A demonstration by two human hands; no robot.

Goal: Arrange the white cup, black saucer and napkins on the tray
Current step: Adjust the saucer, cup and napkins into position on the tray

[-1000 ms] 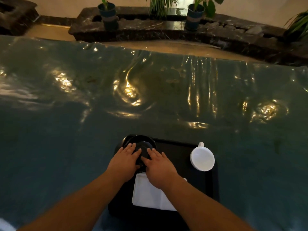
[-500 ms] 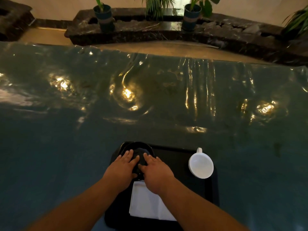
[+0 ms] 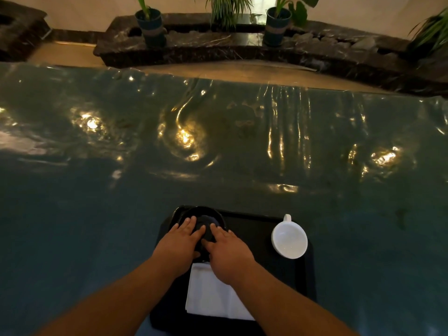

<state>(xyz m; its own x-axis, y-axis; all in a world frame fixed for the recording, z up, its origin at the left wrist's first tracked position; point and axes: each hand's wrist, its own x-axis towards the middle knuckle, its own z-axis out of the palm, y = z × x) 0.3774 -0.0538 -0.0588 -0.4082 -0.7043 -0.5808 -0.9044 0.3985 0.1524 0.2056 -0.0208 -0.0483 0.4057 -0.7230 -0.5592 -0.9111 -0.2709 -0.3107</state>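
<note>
Black saucer at the tray's far-left corner lies under both flat, open hands; white cup far-right, napkins nearest.

left hand and right hand flat on black saucer, white cup right

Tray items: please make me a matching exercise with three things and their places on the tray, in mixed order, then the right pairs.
Things:
1. white cup
2. black saucer
3. napkins

Places on the tray:
A. near side, partly under the right wrist
B. far left corner, under both hands
C. right side, handle pointing away

Pairs: 1-C, 2-B, 3-A
</note>
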